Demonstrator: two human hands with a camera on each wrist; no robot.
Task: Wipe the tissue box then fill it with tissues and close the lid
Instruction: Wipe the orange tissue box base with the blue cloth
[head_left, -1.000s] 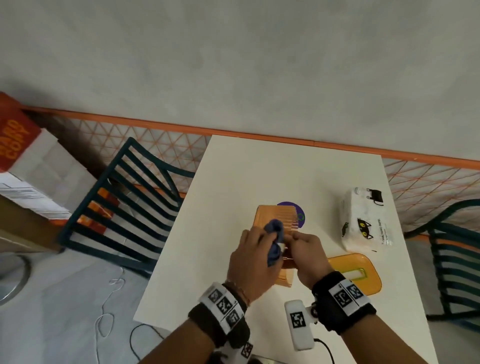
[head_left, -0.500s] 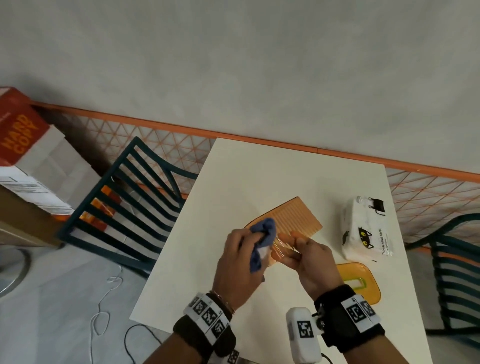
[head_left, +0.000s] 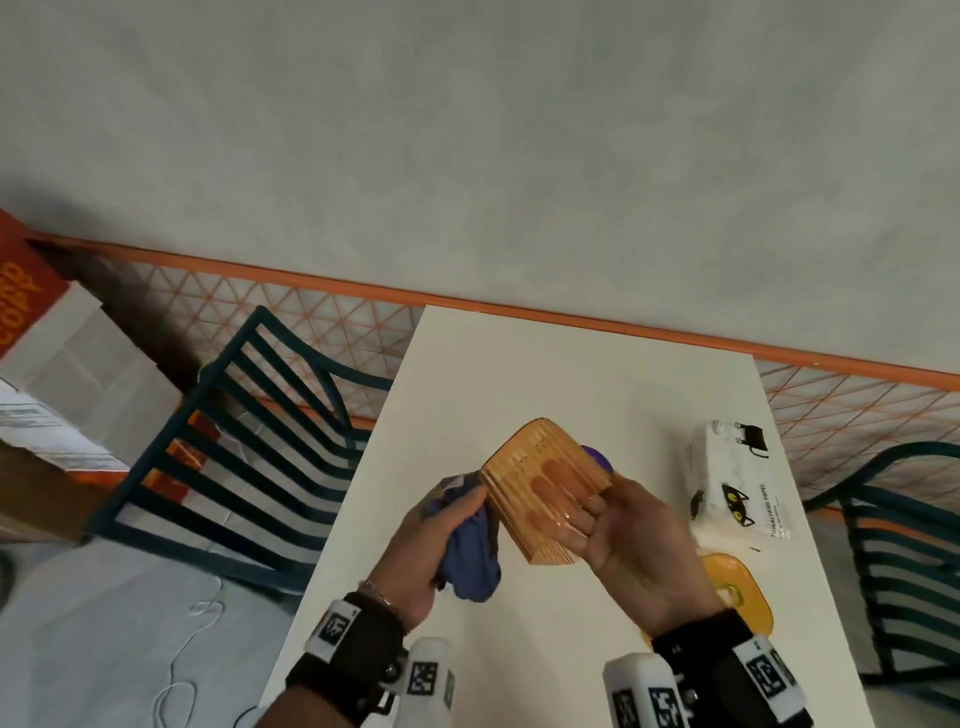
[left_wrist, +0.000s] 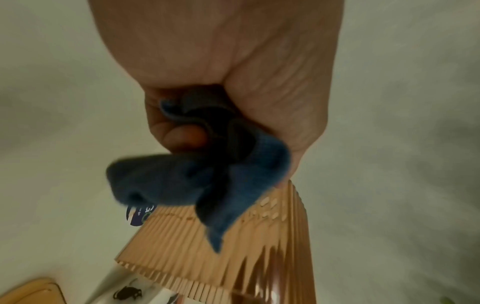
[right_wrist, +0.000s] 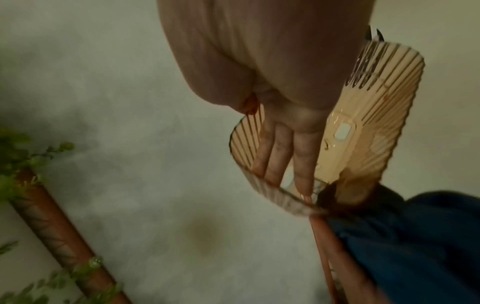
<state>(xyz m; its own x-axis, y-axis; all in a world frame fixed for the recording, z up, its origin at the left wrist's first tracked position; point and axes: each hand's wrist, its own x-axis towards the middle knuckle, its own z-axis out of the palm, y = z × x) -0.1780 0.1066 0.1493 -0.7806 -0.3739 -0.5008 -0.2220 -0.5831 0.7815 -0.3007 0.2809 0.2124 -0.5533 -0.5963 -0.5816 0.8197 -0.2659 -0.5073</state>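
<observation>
A translucent orange ribbed tissue box (head_left: 540, 488) is held up above the white table (head_left: 545, 374), tilted, its opening turned toward my right hand (head_left: 623, 530). That hand holds it with its fingers (right_wrist: 280, 156) slid inside along the wall and the thumb outside. My left hand (head_left: 441, 530) grips a bunched blue cloth (head_left: 472, 561) against the box's left side (left_wrist: 207, 236); the cloth (left_wrist: 197, 174) hangs from the fist. The orange lid (head_left: 737, 587) lies on the table behind my right wrist. A white tissue pack (head_left: 737, 483) with cat prints lies at the right.
A purple round object (head_left: 597, 457) lies on the table, mostly hidden behind the box. Dark green slatted chairs stand at the left (head_left: 249, 447) and right (head_left: 909, 561) of the table. A cardboard carton (head_left: 47, 364) sits at the far left. An orange mesh fence (head_left: 337, 317) runs behind.
The box has been lifted and turned so its opening faces my right hand, whose fingers have gone inside it. The left hand with the cloth has shifted to the box's left side.
</observation>
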